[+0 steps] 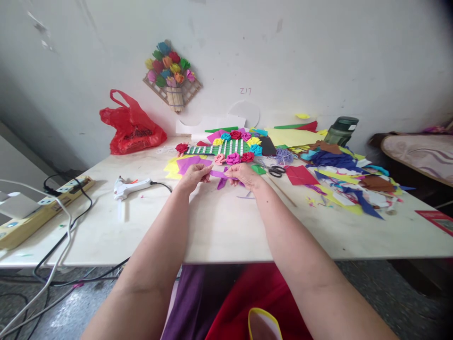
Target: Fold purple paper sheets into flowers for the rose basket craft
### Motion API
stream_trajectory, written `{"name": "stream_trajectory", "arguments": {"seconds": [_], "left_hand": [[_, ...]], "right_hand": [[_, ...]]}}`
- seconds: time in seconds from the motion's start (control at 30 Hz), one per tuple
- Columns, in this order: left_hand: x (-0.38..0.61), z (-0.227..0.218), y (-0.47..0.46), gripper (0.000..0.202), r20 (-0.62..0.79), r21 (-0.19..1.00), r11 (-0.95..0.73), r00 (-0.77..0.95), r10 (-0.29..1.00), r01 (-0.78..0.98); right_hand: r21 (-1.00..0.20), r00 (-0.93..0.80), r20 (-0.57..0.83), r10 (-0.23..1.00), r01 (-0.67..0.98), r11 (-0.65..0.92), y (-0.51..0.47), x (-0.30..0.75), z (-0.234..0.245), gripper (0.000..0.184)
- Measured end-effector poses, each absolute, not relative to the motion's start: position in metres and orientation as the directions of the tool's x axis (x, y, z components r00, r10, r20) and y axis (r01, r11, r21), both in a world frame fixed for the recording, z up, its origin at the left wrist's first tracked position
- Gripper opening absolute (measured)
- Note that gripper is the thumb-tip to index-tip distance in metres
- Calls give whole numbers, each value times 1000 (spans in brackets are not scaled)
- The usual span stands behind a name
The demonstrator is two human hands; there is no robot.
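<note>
Purple paper strip (216, 174) stretches between the pinching grips of my left hand (195, 176) and my right hand (246, 175), above the white table (226, 231), near what looks from here like a rose-trimmed guitar shape (231, 149).

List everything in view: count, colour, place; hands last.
Strip: 1, purple, front centre
Flowered panel: 1, multicoloured, behind strip
Flower hanging: 1, multicoloured, wall
Bag: 1, red, back left
Glue gun: 1, white, left
Extension socket: 1, yellowish, far left
Cables: several, black, white, left
Scissors: 1, black, right
Yarn: 1 tangle, lilac, right
Stick: 1, brown, right
Bottle: 1, green, back right
Scraps: many, multicoloured, right
Card: 1, red, right edge
Table: 1, white, below
Left hand: 1, bare, on strip
Right hand: 1, bare, on strip
</note>
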State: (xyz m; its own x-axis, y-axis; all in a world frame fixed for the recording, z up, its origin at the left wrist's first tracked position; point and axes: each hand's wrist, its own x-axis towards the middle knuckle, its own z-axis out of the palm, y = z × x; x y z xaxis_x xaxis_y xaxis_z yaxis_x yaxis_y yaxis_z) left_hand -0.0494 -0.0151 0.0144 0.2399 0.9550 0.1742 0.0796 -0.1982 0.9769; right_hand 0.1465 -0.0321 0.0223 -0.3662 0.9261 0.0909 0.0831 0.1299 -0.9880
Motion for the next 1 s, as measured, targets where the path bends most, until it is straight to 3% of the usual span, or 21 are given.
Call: {"name": "stream_trajectory", "arguments": {"seconds": [0.13,0.27,0.4,0.6,0.87,1.0], "left_hand": [[-47,14,-15,39,175,982,-186,221,960,28],[-42,12,-18,43,80,996,-68,296,952,-53],[-34,9,-21,37,88,993,-59,300,950,-104],[-31,9,-20,32,139,986,-119,177,974,-118],[-34,12,-20,32,149,986,-136,139,979,-97],[-32,9,-20,29,123,984,-93,205,971,-149]], "right_hand": [[-987,-352,117,929,62,148,-32,144,22,24],[-984,-338,156,928,33,177,-33,139,21,19],[-978,-294,182,938,44,204,-36,131,20,16],[-980,-294,159,942,71,187,-41,124,21,18],[-997,-383,29,923,59,55,-38,129,17,21],[-997,-316,59,947,32,73,-38,127,17,21]]}}
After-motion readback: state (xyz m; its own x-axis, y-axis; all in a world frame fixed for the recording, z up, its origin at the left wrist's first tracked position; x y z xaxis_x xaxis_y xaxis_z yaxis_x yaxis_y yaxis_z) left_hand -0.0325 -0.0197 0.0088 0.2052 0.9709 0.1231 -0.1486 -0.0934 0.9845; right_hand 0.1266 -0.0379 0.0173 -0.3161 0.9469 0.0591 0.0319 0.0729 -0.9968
